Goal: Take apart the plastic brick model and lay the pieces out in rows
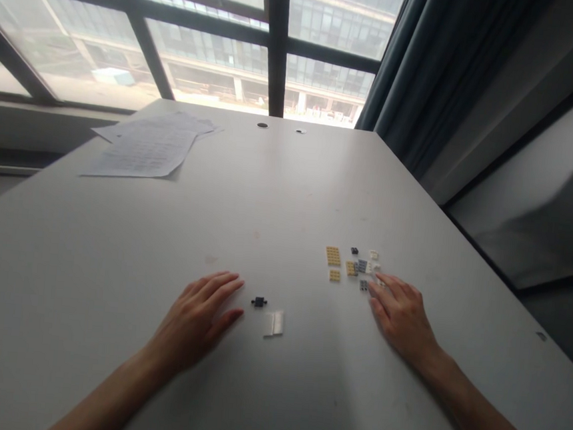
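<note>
My left hand (206, 311) rests on the white table with its fingers apart and nothing in it. Just right of its fingertips lies a small black piece (259, 302) with a pin at each end. Below that piece are clear, flat pieces (273, 323) side by side. My right hand (401, 313) lies at a cluster of small building bricks, fingers spread, its tips over or touching some white ones. In the cluster are a larger tan plate (333, 256), a smaller tan plate (335, 275), a grey-blue brick (362, 266), a black brick (354, 251) and a dark grey piece (363, 285).
Printed sheets of paper (147, 146) lie at the table's far left. Two round cable holes, one of them a dark hole (263, 126), sit near the back edge of the white table (247, 205). Windows stand behind it, with a dark curtain (429, 73) at the right.
</note>
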Demonstrator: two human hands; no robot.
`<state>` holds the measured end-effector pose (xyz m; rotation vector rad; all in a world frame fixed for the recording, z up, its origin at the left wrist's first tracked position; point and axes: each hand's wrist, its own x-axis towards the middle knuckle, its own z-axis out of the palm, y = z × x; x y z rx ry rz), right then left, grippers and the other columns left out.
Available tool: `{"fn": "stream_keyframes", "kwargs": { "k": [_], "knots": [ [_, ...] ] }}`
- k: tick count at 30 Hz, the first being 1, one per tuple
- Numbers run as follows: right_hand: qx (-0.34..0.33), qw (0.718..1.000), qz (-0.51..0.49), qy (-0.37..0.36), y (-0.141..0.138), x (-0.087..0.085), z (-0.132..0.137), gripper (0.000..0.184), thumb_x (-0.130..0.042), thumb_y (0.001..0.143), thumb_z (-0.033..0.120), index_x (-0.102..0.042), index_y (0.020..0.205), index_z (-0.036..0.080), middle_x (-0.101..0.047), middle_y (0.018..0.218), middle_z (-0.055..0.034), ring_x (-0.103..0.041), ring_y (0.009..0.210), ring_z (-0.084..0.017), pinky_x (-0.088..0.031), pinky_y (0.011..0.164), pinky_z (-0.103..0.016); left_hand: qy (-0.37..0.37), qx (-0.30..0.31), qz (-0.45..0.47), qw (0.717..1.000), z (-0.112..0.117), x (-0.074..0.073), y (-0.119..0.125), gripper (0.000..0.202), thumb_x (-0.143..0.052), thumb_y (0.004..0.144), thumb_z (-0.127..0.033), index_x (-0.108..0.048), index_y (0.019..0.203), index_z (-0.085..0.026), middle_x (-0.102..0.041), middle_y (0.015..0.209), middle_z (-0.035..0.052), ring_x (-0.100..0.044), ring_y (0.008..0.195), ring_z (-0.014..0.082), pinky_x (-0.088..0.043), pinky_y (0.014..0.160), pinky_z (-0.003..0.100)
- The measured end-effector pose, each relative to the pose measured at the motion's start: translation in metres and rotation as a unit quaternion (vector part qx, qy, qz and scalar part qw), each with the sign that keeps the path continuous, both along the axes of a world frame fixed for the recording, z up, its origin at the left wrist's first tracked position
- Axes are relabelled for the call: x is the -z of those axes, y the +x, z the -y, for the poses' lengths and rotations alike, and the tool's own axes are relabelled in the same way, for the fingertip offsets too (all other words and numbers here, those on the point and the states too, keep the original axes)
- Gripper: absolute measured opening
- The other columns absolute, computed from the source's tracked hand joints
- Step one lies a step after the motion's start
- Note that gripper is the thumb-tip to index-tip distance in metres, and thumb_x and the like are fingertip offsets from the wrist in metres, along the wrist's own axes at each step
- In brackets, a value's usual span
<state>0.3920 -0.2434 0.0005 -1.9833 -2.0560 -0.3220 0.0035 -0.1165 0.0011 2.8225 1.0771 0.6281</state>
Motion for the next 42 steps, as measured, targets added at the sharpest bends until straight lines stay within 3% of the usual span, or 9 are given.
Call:
{"fn": "stream_keyframes", "kwargs": {
  "k": [9,13,18,24,27,31,37,42],
  "knots": [
    [-0.042,0.999,-0.013,0.021,-0.014,-0.009,0.004,0.030,-0.050,0.090,0.022,-0.060,0.118,0.017,-0.057,0.126,-0.0125,-0.049,0.119,-0.028,-0.038,0.099,-0.047,0.032,0.064,-0.008,0.997,0.009,-0.006,0.001,0.039,-0.054,0.089,-0.039,-0.055,0.123,-0.021,-0.059,0.127,0.0100,-0.053,0.120,0.0260,-0.045,0.098,0.040],
    [-0.139,0.989,-0.045,-0.002,-0.056,-0.018,0.010,0.032,-0.048,0.091,0.019,-0.058,0.120,0.013,-0.060,0.121,-0.0137,-0.053,0.112,-0.025,-0.043,0.097,-0.042,0.023,0.135,-0.040,0.990,0.020,-0.008,0.004,0.052,-0.053,0.090,-0.043,-0.046,0.135,-0.020,-0.054,0.135,0.0102,-0.049,0.125,0.0251,-0.040,0.106,0.039],
    [-0.290,0.954,-0.064,-0.023,-0.122,-0.019,0.006,0.034,-0.048,0.090,0.015,-0.056,0.122,0.009,-0.061,0.123,-0.0138,-0.054,0.113,-0.025,-0.045,0.098,-0.039,-0.032,0.210,-0.097,0.972,0.024,-0.009,0.008,0.079,-0.044,0.088,-0.062,-0.022,0.148,-0.016,-0.038,0.147,0.0127,-0.036,0.136,0.0282,-0.027,0.115,0.046],
    [-0.339,0.939,-0.044,-0.016,-0.159,-0.009,-0.010,0.039,-0.049,0.089,0.016,-0.053,0.126,0.003,-0.056,0.129,-0.0182,-0.049,0.121,-0.029,-0.041,0.104,-0.038,-0.058,0.221,-0.114,0.967,0.025,-0.007,0.006,0.086,-0.042,0.086,-0.066,-0.015,0.149,-0.015,-0.031,0.151,0.0131,-0.026,0.141,0.0284,-0.021,0.117,0.047],
    [-0.326,0.944,-0.049,-0.015,-0.151,-0.005,-0.010,0.037,-0.047,0.090,0.015,-0.054,0.124,0.003,-0.058,0.128,-0.0175,-0.051,0.121,-0.028,-0.043,0.103,-0.038,-0.063,0.218,-0.119,0.967,0.026,-0.006,0.009,0.087,-0.043,0.086,-0.066,-0.015,0.149,-0.013,-0.029,0.152,0.0138,-0.024,0.141,0.0282,-0.021,0.117,0.046],
    [-0.293,0.954,-0.055,-0.014,-0.115,-0.005,0.004,0.036,-0.046,0.090,0.015,-0.056,0.123,0.005,-0.060,0.125,-0.0168,-0.053,0.120,-0.027,-0.046,0.101,-0.040,-0.080,0.224,-0.111,0.965,0.027,-0.006,0.029,0.087,-0.043,0.085,-0.066,-0.017,0.148,-0.012,-0.029,0.151,0.0156,-0.024,0.141,0.0290,-0.022,0.117,0.047],
    [-0.214,0.976,-0.052,-0.004,-0.049,-0.007,0.026,0.035,-0.049,0.090,0.015,-0.058,0.124,0.011,-0.063,0.122,-0.0141,-0.056,0.117,-0.025,-0.050,0.099,-0.042,-0.117,0.277,-0.095,0.949,0.031,-0.009,0.099,0.086,-0.038,0.085,-0.069,-0.028,0.144,-0.008,-0.031,0.149,0.0194,-0.026,0.140,0.0316,-0.023,0.116,0.048],
    [-0.177,0.981,-0.067,0.032,-0.028,-0.001,0.031,0.033,-0.051,0.090,0.015,-0.058,0.122,0.011,-0.064,0.119,-0.0137,-0.058,0.115,-0.024,-0.052,0.097,-0.042,-0.123,0.294,-0.072,0.945,0.034,-0.008,0.155,0.084,-0.039,0.086,-0.068,-0.030,0.142,-0.006,-0.033,0.149,0.0189,-0.026,0.140,0.0308,-0.020,0.117,0.045]
  ]
}}
